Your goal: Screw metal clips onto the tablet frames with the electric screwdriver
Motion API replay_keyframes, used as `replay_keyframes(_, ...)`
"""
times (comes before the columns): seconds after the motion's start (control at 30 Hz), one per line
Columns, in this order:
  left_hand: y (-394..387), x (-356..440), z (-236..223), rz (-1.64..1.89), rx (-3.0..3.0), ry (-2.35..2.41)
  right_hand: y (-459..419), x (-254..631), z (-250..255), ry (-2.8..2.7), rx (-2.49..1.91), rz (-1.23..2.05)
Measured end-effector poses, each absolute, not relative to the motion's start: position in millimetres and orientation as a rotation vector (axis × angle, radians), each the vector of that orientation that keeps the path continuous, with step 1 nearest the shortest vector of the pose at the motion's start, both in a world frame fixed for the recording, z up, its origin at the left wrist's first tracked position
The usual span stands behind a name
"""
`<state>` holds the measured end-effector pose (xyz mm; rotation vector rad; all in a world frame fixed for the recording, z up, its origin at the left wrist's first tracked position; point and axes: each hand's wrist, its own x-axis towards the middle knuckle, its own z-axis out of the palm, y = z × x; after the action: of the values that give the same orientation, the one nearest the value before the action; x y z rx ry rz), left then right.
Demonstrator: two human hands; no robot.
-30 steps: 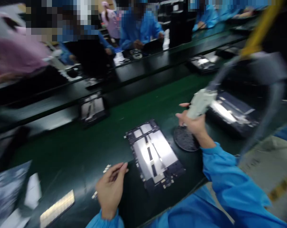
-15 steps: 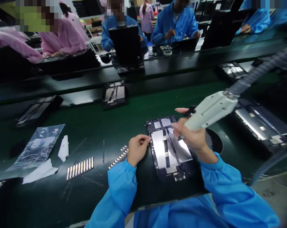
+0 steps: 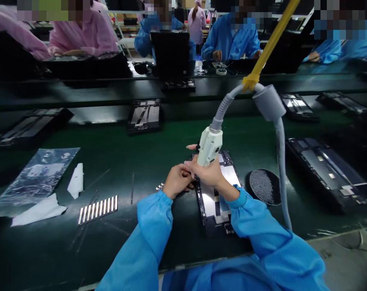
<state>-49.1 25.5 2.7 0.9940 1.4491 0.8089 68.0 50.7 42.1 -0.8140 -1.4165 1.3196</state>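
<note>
- Tabletop (image 3: 159,145), a dark green belt, runs across the view past the device frame (image 3: 215,198), which lies flat near its front edge; other frames sit farther back and to the right.
- Hose (image 3: 279,161) and yellow hanger (image 3: 274,36) now stand over the device frame, where half a second ago the hose trailed off low to the right; the tool has swung from a slant to nearly upright.
- Device frame itself has hardly shifted; its far end is hidden under both hands, so the spot being worked cannot be seen.
- Driver tool (image 3: 209,147), pale and blocky, is now tip-down over the far left part of the device frame, which reads as the tool being set onto a fastening point.
- Round dish (image 3: 264,186) of small parts rests just right of the device frame, untouched.
- Right hand (image 3: 209,173) has its grip wrapped closed around the tool's lower body, forefinger stretched out.
- Left hand (image 3: 177,180) has drawn in against the device frame's left edge, touching the right hand; fingers curled, but whether they pinch anything I cannot tell.
- Strip of metal pieces (image 3: 98,209) lies well left of the device frame.
</note>
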Motion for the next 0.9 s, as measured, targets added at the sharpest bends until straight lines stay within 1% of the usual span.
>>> replay_keyframes(0.7,27,-48,1,0.812,1.007,1.448,46,65,33,-1.488,-0.863,1.267)
replay_keyframes(0.8,23,-70,14,0.827,1.017,1.433,43,66,35,-1.565,-0.861,1.205)
replay_keyframes(0.9,5,-110,29,0.942,1.114,1.633,41,66,35,-1.622,-0.858,1.16)
